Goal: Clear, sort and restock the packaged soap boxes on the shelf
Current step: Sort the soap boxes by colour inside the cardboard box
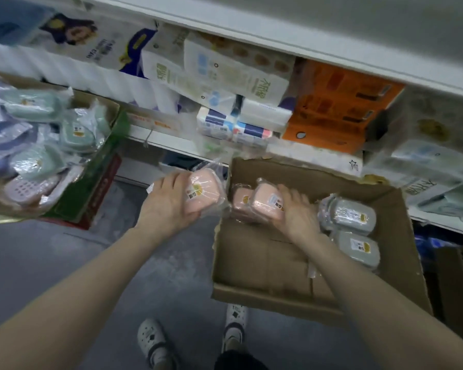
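Left hand (169, 201) grips pink soap box (203, 193) just outside carton (401, 252) rim. Right hand (297, 212), fingers closed, holds second pink box (267, 201) upright inside carton, against third pink one (241, 201). Grey boxes (350, 217) stacked at right. Best approach: keep pinks in one row, labels facing same way, wrapping unsnagged on rim.

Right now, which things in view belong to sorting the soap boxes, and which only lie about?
For the job:
- pink wrapped soap box in left hand
- pink wrapped soap boxes under right hand
- grey wrapped soap boxes
- brown cardboard carton
- mixed green and pink soap boxes at left

Lying about:
- orange cardboard package
- white tissue packs
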The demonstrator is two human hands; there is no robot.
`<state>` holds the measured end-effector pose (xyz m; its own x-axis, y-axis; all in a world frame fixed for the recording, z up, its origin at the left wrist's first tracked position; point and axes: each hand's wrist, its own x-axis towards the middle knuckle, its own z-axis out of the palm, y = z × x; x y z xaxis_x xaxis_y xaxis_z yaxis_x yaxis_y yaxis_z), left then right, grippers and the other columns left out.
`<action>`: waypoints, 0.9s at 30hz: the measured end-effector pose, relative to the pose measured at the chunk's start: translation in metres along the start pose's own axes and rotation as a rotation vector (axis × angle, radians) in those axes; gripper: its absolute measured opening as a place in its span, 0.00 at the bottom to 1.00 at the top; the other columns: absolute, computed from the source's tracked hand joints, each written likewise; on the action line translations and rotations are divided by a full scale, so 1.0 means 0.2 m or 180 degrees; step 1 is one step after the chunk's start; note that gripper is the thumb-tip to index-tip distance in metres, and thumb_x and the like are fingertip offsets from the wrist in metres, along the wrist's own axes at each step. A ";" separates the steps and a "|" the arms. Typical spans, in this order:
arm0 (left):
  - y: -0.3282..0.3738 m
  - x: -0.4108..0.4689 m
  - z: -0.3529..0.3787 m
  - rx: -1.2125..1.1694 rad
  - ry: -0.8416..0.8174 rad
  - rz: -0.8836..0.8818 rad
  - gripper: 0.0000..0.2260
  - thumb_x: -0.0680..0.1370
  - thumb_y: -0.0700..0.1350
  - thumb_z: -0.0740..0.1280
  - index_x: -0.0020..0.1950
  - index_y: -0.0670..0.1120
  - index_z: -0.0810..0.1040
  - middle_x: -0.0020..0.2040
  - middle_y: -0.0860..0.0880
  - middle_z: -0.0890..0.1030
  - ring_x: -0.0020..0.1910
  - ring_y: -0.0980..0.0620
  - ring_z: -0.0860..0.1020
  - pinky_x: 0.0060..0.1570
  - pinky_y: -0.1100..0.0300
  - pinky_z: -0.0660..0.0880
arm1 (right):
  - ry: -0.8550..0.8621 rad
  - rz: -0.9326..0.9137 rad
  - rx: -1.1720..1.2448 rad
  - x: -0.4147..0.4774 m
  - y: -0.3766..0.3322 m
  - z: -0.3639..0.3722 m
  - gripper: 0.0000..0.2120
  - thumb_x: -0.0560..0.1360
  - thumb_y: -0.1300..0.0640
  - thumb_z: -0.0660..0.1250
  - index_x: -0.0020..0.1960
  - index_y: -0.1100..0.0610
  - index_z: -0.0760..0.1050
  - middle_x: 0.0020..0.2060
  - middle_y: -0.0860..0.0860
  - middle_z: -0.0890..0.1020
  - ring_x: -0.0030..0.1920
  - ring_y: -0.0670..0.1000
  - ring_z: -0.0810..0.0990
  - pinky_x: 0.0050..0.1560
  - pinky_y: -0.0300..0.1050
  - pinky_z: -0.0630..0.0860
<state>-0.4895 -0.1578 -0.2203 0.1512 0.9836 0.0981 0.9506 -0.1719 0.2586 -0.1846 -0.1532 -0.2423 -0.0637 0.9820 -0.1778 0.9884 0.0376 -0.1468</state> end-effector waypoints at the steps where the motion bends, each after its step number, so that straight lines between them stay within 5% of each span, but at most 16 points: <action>1: 0.00 0.00 0.01 0.0000 0.0012 -0.0070 0.37 0.64 0.62 0.76 0.66 0.45 0.68 0.56 0.45 0.75 0.52 0.43 0.74 0.52 0.49 0.75 | -0.0136 -0.0166 -0.0102 0.07 -0.02 0.03 0.42 0.70 0.44 0.73 0.77 0.51 0.57 0.66 0.55 0.71 0.64 0.59 0.69 0.59 0.53 0.70; 5: -0.03 0.00 0.01 0.0245 -0.0003 -0.0255 0.37 0.65 0.63 0.75 0.66 0.46 0.68 0.57 0.47 0.74 0.54 0.45 0.74 0.54 0.52 0.74 | -0.0441 -0.0566 -0.0316 0.28 -0.11 0.22 0.39 0.69 0.43 0.73 0.75 0.50 0.61 0.65 0.55 0.71 0.63 0.59 0.70 0.60 0.53 0.69; 12: -0.02 -0.01 -0.01 0.0125 -0.0070 -0.0408 0.37 0.65 0.56 0.77 0.68 0.46 0.67 0.60 0.47 0.73 0.56 0.45 0.73 0.55 0.52 0.74 | -0.0070 -0.0513 -0.0496 0.38 -0.08 0.34 0.33 0.63 0.55 0.79 0.65 0.56 0.74 0.58 0.60 0.75 0.57 0.63 0.73 0.54 0.57 0.74; 16: 0.05 0.02 -0.03 0.0075 -0.0128 -0.0251 0.37 0.65 0.56 0.76 0.69 0.44 0.68 0.61 0.46 0.73 0.58 0.44 0.72 0.58 0.51 0.73 | -0.0314 -0.0659 -0.0154 0.36 -0.06 0.22 0.39 0.70 0.46 0.74 0.76 0.53 0.62 0.72 0.56 0.67 0.70 0.60 0.66 0.68 0.58 0.66; 21: 0.18 0.11 -0.08 0.0153 -0.0167 0.0309 0.37 0.63 0.52 0.76 0.69 0.41 0.69 0.61 0.43 0.75 0.58 0.41 0.74 0.60 0.48 0.73 | 0.0248 -0.1194 0.0972 0.25 -0.10 -0.09 0.41 0.74 0.40 0.68 0.80 0.51 0.52 0.77 0.52 0.58 0.76 0.53 0.58 0.74 0.51 0.59; 27: 0.40 0.21 -0.04 0.0374 -0.0396 0.0977 0.35 0.66 0.53 0.66 0.71 0.41 0.68 0.63 0.42 0.74 0.60 0.41 0.72 0.62 0.47 0.71 | -0.0147 -0.1854 0.0404 0.14 -0.07 -0.30 0.50 0.67 0.32 0.66 0.80 0.52 0.49 0.78 0.51 0.56 0.78 0.52 0.53 0.77 0.53 0.57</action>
<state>-0.4095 -0.1301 -0.1870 0.4599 0.8873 0.0343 0.8793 -0.4604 0.1220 -0.1927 -0.1145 -0.1879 -0.5992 0.7971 -0.0749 0.7649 0.5423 -0.3475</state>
